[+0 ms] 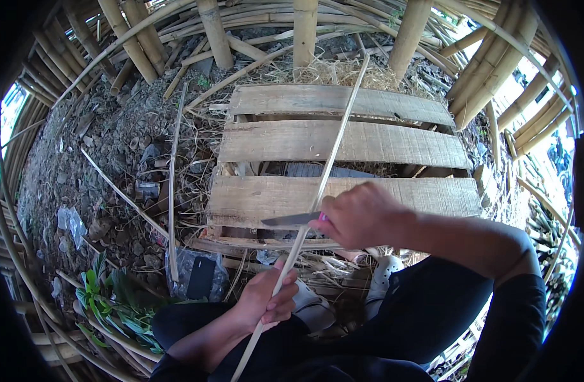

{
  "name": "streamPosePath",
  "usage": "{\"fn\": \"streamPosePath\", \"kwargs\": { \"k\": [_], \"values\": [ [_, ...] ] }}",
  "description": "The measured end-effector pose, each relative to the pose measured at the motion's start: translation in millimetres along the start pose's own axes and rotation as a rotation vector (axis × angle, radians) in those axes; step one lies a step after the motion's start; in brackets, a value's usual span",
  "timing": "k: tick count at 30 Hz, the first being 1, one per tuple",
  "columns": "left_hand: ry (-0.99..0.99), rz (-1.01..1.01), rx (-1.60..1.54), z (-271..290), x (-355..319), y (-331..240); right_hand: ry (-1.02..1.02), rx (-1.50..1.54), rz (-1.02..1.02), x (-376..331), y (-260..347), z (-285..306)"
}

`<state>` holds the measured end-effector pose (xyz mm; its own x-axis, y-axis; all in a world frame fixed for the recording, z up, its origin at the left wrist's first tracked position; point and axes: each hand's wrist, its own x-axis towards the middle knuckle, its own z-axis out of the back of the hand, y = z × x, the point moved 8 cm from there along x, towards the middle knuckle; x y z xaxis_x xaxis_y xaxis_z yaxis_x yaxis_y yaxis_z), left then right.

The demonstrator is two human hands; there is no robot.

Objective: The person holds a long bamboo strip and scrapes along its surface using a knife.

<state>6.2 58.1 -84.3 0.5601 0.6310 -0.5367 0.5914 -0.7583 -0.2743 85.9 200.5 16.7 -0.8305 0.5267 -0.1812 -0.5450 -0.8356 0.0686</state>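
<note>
A long, thin pale bamboo strip (338, 141) runs slantwise from near my lap up over a low platform of wooden planks (266, 197). Wrapped round its lower part is my left hand (271, 297), closed, with the thumb along the strip. My right hand (362, 216) grips a knife (287, 219) whose dark blade points left and lies across the strip, just above the left hand. The knife's handle is mostly hidden in the fist; a bit of pink shows by the fingers. Whether the blade cuts into the strip cannot be told.
Left of the planks, other bamboo strips (174, 165) lie on littered soil. A dark phone (201, 277) rests on clear plastic, near green leaves (107, 299). Bamboo poles (305, 32) stand behind the platform. My light clogs (384, 275) are at its near edge.
</note>
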Motion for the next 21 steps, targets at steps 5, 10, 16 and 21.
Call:
{"fn": "streamPosePath", "kwargs": {
  "k": [5,10,16,21],
  "values": [
    [0.018,-0.006,0.012,-2,-2,5,-0.052,-0.002,0.006,-2,1,-4],
    [0.076,-0.006,0.007,-5,-1,7,-0.026,0.039,0.072,-6,13,1],
    [0.108,0.014,-0.045,-5,-4,6,0.243,-0.003,-0.253,0,-39,-2],
    [0.198,0.092,-0.279,-4,3,7,0.156,0.135,-0.133,2,-28,-2]
  ]
}}
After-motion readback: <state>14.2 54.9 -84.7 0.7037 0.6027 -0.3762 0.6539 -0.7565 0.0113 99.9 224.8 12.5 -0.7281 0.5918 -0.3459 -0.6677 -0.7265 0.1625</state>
